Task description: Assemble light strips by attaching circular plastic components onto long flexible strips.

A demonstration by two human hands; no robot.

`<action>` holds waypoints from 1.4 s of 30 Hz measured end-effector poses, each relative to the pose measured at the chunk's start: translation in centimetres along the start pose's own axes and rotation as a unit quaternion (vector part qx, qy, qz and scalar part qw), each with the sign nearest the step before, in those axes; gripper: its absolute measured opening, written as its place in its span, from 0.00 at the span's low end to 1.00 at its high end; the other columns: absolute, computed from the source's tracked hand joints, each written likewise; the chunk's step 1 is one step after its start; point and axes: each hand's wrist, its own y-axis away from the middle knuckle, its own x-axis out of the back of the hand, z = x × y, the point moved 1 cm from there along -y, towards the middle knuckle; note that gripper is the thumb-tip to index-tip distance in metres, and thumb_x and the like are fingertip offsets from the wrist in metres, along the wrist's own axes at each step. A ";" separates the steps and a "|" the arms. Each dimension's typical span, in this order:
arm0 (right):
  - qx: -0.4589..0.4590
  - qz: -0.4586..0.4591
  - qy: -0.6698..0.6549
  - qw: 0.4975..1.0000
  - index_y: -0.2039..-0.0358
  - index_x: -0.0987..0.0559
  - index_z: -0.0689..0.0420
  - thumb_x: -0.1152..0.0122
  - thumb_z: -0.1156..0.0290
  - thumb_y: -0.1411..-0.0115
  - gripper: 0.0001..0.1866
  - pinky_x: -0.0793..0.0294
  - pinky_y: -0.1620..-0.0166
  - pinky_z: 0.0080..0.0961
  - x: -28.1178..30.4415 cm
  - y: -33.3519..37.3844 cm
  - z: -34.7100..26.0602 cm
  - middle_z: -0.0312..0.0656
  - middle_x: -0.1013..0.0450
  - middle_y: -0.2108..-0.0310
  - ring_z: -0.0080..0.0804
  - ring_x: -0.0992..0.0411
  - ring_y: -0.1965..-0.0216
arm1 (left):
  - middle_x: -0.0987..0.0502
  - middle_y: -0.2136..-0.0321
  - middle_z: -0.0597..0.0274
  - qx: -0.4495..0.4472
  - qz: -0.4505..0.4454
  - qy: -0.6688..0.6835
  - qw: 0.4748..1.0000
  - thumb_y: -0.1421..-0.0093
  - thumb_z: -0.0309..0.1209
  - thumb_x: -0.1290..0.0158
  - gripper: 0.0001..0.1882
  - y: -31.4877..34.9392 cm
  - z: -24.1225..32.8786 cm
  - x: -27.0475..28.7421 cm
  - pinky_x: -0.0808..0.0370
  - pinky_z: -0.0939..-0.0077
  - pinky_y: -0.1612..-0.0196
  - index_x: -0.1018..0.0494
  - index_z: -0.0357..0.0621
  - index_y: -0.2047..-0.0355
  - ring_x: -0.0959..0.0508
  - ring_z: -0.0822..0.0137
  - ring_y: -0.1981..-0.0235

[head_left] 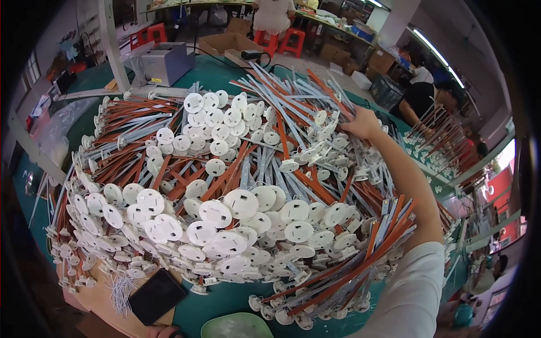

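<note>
White discs (pixel 243 204) and rust-and-grey strips (pixel 315 186) are forming a wide pile (pixel 163 228) that is covering most of the green table (pixel 190 307), as the head view is showing. At the pile's far right edge, the right hand (pixel 363 124) is resting among the strips, its fingers curling toward them; the grip is partly hiding itself, so whether it is pinching any is hard to tell. The right forearm is running along the pile's right side, above a sleeve (pixel 414 284). Before the pile's near edge, the left hand (pixel 162 331) is showing only fingers; I cannot tell how its grip is standing. A black flat device (pixel 158 296) is lying between that hand and the pile, beside thin white wires (pixel 120 292). Right of the device, before the pile, a green tray (pixel 236 325) is sitting. Beyond the pile, a grey machine (pixel 167 63) is standing.
</note>
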 end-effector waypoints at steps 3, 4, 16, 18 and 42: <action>0.025 0.013 0.024 0.999 0.66 0.21 0.68 0.30 0.49 0.62 0.33 0.28 0.51 0.41 0.3 0.1 0.7 0.63 0.26 0.56 0.57 0.27 0.55 | 0.27 0.60 0.42 -0.006 0.004 -0.002 1.000 0.54 0.35 0.39 0.20 0.2 0.2 0.0 0.29 0.53 0.63 0.27 0.33 0.63 0.26 0.43 0.65; 0.046 0.053 0.056 0.996 0.67 0.21 0.67 0.31 0.49 0.62 0.32 0.27 0.52 0.41 -0.3 0.0 1.2 0.62 0.25 0.59 0.56 0.26 0.55 | 0.26 0.60 0.42 -0.004 0.005 -0.007 1.000 0.54 0.35 0.39 0.20 0.0 0.3 0.1 0.29 0.53 0.62 0.27 0.33 0.63 0.26 0.44 0.65; 0.050 0.073 -0.061 0.994 0.43 0.34 0.63 0.28 0.52 0.63 0.48 0.32 0.44 0.43 -1.0 1.4 2.0 0.61 0.32 0.50 0.58 0.33 0.47 | 0.27 0.59 0.42 0.013 0.002 -0.002 1.000 0.53 0.33 0.40 0.20 0.1 0.5 0.0 0.28 0.52 0.60 0.27 0.33 0.62 0.26 0.43 0.63; 0.138 0.105 -0.024 0.985 0.36 0.42 0.62 0.24 0.45 0.67 0.61 0.38 0.39 0.42 -0.8 0.5 2.8 0.62 0.38 0.43 0.58 0.38 0.41 | 0.27 0.59 0.41 0.015 -0.005 0.001 1.000 0.53 0.33 0.40 0.20 -0.1 0.3 0.0 0.29 0.51 0.60 0.27 0.33 0.62 0.27 0.43 0.63; 0.047 -0.078 -0.069 0.993 0.64 0.19 0.70 0.32 0.48 0.63 0.36 0.27 0.56 0.36 -1.7 -3.6 3.7 0.59 0.22 0.64 0.51 0.23 0.60 | 0.29 0.60 0.36 -0.006 -0.023 -0.014 1.000 0.53 0.33 0.42 0.19 -0.6 0.2 -0.4 0.31 0.48 0.65 0.28 0.30 0.64 0.28 0.41 0.66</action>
